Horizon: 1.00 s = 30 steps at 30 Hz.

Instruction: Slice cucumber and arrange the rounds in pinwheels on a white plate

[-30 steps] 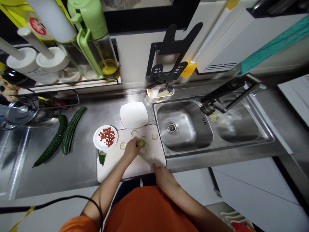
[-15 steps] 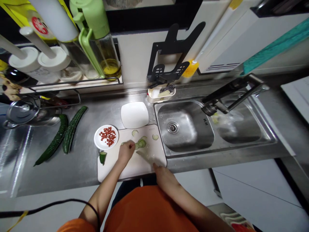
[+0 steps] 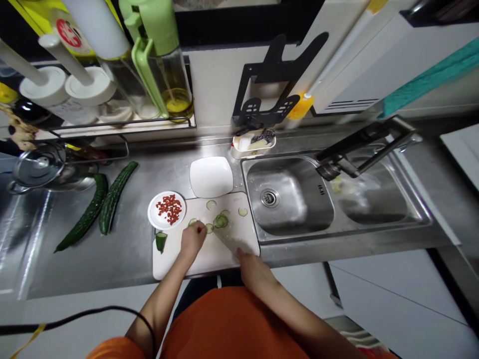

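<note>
My left hand (image 3: 192,240) is over the white cutting board (image 3: 172,264), fingers curled together; anything inside them is hidden. Just right of its fingertips lies a thin cucumber slice (image 3: 209,228), and several overlapping slices (image 3: 220,220) are beyond that. My right hand (image 3: 256,271) is closed at the board's front right, gripping a knife (image 3: 226,242) whose blade points toward the slices. Single slices lie near the board's back edge and right side. A cut cucumber chunk (image 3: 160,242) rests at the board's left edge.
A white plate of chopped red pieces (image 3: 167,210) overlaps the board's back left corner. Behind the board is a white square plate (image 3: 211,177). Two whole cucumbers (image 3: 117,199) lie left. To the right are a double sink (image 3: 288,194) and a black faucet (image 3: 348,149).
My left hand has drawn back slightly to the left, away from the slice by its fingertips. The knife blade shows more clearly; my right hand has barely moved. The view has shifted a little.
</note>
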Available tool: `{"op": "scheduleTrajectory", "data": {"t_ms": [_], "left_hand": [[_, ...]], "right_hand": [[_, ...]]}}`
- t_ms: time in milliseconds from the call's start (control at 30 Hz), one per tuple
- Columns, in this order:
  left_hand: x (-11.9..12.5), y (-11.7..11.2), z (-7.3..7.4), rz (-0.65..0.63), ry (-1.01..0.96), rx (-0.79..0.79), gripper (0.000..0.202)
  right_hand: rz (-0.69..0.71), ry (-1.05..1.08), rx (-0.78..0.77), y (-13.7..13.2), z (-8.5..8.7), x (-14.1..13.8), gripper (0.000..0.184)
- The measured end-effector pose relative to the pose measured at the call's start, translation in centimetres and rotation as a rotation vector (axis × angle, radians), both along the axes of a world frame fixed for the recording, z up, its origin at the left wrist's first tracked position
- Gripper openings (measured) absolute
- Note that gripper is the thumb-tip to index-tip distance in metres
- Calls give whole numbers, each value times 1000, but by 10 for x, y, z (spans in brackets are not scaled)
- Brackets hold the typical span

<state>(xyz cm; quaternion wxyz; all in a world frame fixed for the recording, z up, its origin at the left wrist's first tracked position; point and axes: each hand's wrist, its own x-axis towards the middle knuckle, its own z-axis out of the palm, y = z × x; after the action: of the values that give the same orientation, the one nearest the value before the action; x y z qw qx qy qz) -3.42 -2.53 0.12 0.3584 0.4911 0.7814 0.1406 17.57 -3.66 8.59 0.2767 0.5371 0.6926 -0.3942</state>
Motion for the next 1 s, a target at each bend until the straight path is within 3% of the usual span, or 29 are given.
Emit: {"op": "scheduleTrajectory", "data": {"t_ms": [300, 1000], "left_hand": [[-3, 1, -5, 24, -22, -3, 16], [-2, 3, -4, 29, -14, -31, 16]], "right_hand": [[-6, 19, 62, 4, 0, -21, 47], [-2, -1, 65, 5, 8, -30, 45]]}}
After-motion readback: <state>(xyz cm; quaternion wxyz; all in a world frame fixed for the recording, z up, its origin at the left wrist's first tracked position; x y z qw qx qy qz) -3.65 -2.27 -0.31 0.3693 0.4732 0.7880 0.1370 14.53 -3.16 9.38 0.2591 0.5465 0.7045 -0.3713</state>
